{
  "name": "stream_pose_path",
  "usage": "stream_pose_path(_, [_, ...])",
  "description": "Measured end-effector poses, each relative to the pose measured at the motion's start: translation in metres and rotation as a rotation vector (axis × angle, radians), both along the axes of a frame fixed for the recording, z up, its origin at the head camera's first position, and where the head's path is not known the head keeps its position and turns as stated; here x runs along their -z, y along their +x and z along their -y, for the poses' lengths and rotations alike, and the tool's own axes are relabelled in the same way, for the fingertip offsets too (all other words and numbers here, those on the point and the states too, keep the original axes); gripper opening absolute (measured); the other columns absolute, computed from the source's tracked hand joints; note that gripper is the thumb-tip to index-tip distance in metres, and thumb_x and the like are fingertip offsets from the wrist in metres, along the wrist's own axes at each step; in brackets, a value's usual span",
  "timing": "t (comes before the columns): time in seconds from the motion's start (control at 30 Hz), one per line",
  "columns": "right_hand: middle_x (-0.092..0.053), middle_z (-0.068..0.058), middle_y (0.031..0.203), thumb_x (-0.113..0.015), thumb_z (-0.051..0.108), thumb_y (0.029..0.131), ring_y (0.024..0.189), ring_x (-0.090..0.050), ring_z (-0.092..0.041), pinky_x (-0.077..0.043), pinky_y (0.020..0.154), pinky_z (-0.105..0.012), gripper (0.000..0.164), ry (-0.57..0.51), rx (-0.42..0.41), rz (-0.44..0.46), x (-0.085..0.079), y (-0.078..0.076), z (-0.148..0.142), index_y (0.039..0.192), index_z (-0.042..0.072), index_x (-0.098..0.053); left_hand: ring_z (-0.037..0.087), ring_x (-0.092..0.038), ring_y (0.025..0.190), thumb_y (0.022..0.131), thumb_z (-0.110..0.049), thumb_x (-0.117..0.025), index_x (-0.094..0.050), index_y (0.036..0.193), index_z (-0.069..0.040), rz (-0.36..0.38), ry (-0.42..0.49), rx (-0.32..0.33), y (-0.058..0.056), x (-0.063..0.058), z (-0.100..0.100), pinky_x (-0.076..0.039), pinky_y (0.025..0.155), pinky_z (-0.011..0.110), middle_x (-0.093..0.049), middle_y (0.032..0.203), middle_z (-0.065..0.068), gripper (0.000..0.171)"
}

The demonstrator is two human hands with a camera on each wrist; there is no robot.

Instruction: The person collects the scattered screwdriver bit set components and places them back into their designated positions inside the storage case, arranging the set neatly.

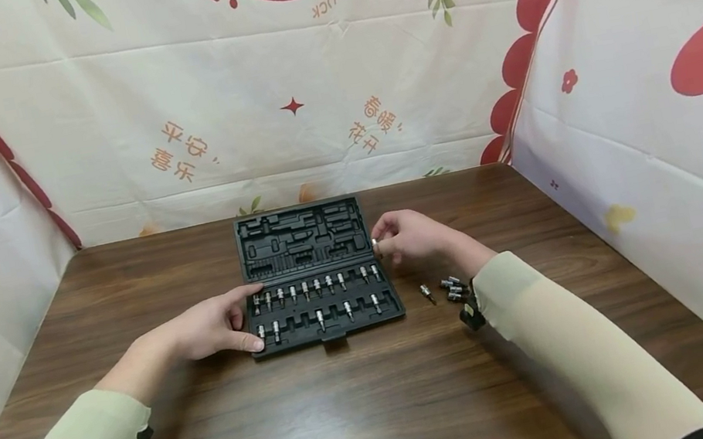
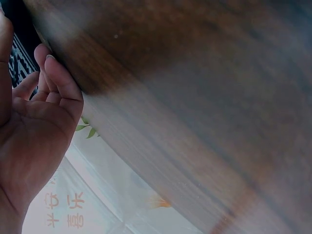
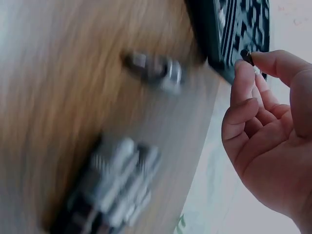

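Note:
A black bit-socket case (image 1: 290, 309) lies unfolded on the table, its moulded lid tilted back. Two rows of silver bit sockets (image 1: 305, 290) sit in the lower half. My left hand (image 1: 211, 326) rests against the case's left side, thumb on the front corner and index finger by the hinge. Beside the lid's right edge, my right hand (image 1: 414, 236) pinches a small bit socket (image 3: 247, 57) between thumb and fingertips; its dark tip shows in the right wrist view and the fingers hide most of it.
Right of the case, a single bit socket (image 1: 427, 293) lies on the wooden table (image 1: 358, 414). Several more bit sockets (image 1: 454, 288) are bunched near the right wrist. A printed cloth (image 1: 268, 69) hangs behind the table and along both sides.

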State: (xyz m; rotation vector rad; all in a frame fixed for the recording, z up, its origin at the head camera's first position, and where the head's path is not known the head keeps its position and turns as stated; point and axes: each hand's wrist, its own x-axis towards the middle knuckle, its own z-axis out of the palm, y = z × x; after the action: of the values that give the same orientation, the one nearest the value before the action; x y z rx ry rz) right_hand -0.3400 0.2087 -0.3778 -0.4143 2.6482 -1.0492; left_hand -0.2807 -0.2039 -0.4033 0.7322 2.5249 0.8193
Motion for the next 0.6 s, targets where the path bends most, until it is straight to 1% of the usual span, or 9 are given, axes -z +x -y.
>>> stream_pose_path(0.1, [-0.071, -0.006, 0.094, -0.071, 0.017, 0.104, 0.076, -0.07, -0.022, -0.056, 0.076, -0.033, 0.024, 0.007, -0.03, 0.018, 0.001, 0.003, 0.013, 0.124, 0.003, -0.068, 0.018, -0.053, 0.083, 0.091, -0.043, -0.091, -0.032, 0.173, -0.01, 0.001, -0.002, 0.003, 0.0, 0.0, 0.0, -0.043, 0.076, 0.035, -0.058, 0.094, 0.004, 0.106])
stream_pose_path(0.27, [-0.069, -0.004, 0.091, -0.071, 0.019, 0.104, 0.07, -0.065, -0.017, -0.051, 0.069, -0.031, 0.02, 0.074, -0.076, 0.027, 0.008, 0.007, 0.035, 0.118, 0.005, -0.07, 0.019, -0.053, 0.083, 0.092, -0.043, -0.091, -0.031, 0.173, -0.011, 0.01, -0.001, -0.003, -0.001, -0.001, 0.001, -0.043, 0.076, 0.036, -0.058, 0.094, 0.004, 0.105])
stream_pose_path(0.43, [-0.07, -0.004, 0.09, -0.073, 0.021, 0.104, 0.067, -0.065, -0.016, -0.052, 0.07, -0.031, 0.016, 0.151, -0.074, 0.024, 0.009, 0.008, 0.049, 0.113, 0.007, -0.072, 0.019, -0.053, 0.084, 0.092, -0.043, -0.09, -0.031, 0.173, -0.011, 0.02, -0.001, -0.001, -0.001, 0.0, 0.002, -0.043, 0.077, 0.036, -0.058, 0.095, 0.004, 0.106])
stream_pose_path(0.6, [-0.073, -0.004, 0.095, -0.074, 0.021, 0.106, 0.069, -0.065, -0.015, -0.053, 0.073, -0.032, 0.011, 0.182, -0.065, 0.014, 0.005, 0.008, 0.052, 0.107, 0.011, -0.078, 0.019, -0.053, 0.084, 0.092, -0.043, -0.091, -0.031, 0.173, -0.011, 0.01, 0.002, 0.0, -0.002, 0.001, 0.002, -0.043, 0.078, 0.037, -0.058, 0.094, 0.004, 0.106])
